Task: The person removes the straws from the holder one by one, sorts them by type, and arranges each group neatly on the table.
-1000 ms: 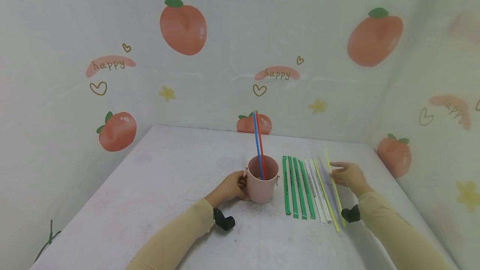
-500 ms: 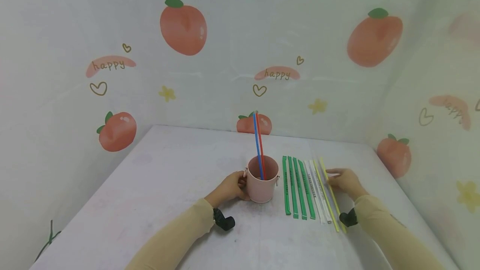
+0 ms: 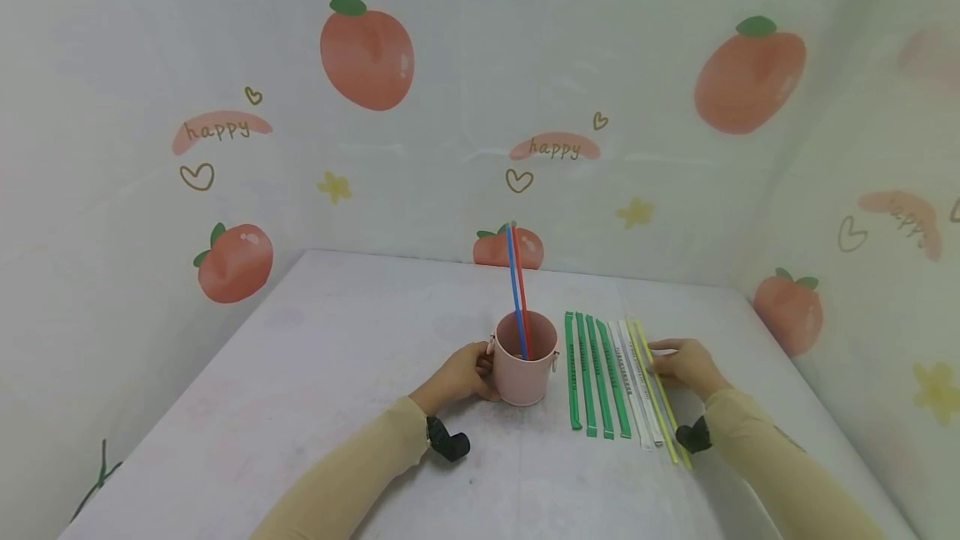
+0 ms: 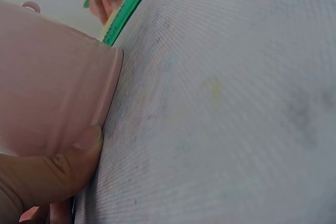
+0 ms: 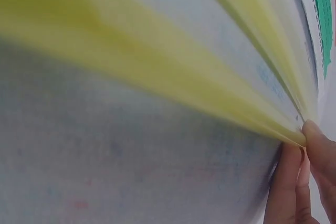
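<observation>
A small pink bucket (image 3: 520,382) stands upright, with a blue straw (image 3: 513,269) and a red straw (image 3: 521,273) leaning in it. My left hand (image 3: 461,373) grips the bucket's left side; in the left wrist view the thumb (image 4: 73,169) presses low on its wall. To the right, my right hand (image 3: 688,367) pinches a yellow straw (image 3: 668,407) between thumb and fingertips, as the right wrist view shows. This straw lies close alongside another yellow straw (image 3: 657,407), at the right end of a row.
Several green-wrapped straws (image 3: 587,377) and white-wrapped straws (image 3: 637,390) lie side by side right of the bucket. They rest on a pale cloth-covered table (image 3: 360,332). A curtain printed with peaches (image 3: 367,57) hangs behind and at the sides.
My right hand has moved left, bringing the yellow straw down beside the other yellow one. The left hand and the bucket have stayed still.
</observation>
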Tool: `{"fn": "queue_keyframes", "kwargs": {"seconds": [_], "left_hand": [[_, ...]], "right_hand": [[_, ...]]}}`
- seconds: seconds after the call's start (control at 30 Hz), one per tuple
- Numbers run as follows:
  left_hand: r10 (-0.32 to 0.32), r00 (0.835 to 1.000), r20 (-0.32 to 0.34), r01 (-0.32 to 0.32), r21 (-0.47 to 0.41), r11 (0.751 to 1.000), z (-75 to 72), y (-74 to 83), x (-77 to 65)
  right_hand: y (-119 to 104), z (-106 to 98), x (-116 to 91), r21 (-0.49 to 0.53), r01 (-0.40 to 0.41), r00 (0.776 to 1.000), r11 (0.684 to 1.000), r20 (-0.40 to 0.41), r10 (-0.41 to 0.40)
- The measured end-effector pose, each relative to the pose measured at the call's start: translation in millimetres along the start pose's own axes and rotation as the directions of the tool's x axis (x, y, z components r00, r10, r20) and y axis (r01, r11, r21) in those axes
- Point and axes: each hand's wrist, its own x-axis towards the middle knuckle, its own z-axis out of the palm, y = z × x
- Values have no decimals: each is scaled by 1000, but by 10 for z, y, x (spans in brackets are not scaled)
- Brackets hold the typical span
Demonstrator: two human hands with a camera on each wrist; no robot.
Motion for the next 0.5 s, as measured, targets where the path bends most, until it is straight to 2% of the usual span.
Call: {"fn": "queue_keyframes", "kwargs": {"seconds": [0.3,0.5], "left_hand": [[24,1000,-5,-23,28,999,-11,4,-17],[15,1000,-10,-15,25,1000,0,0,-13]], "right_hand": [[-86,19,-72,11,-24,1000,1000,15,23],[-76,14,-46,-25,-42,999,999,14,43]]}}
